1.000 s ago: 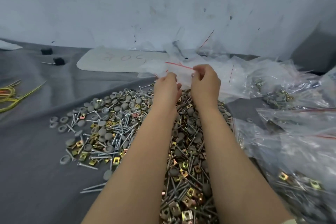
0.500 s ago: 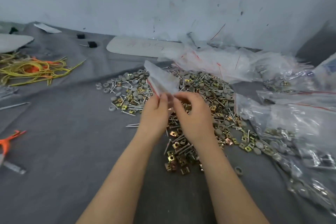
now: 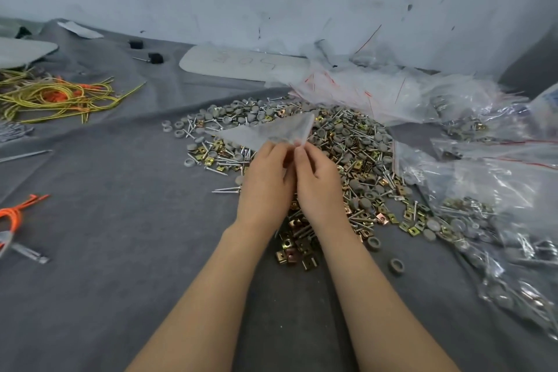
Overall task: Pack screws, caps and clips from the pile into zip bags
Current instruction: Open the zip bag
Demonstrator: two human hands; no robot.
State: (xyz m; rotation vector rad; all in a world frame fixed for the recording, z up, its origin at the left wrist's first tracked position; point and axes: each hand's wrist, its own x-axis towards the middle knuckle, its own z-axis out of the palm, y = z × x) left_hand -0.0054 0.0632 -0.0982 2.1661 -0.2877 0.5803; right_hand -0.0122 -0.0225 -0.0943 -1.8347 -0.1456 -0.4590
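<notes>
A broad pile of screws, grey caps and brass clips [image 3: 341, 142] spreads over the grey cloth in front of me. Above its near edge I hold one small clear zip bag [image 3: 271, 131], empty as far as I can see, lying flat and pointing away. My left hand [image 3: 265, 178] pinches the bag's near edge from the left. My right hand [image 3: 317, 178] pinches the same edge from the right, fingertips almost touching those of the left.
A heap of empty zip bags [image 3: 362, 90] lies behind the pile. Filled bags [image 3: 498, 214] crowd the right side. Yellow and orange cords [image 3: 57, 96] lie far left, an orange cord [image 3: 15, 214] near left, a pale board [image 3: 238, 65] at the wall.
Both hands drew the bag back from the heap of empty bags toward me. The bag turned from upright to lying flat, and the view pulled back from the pile.
</notes>
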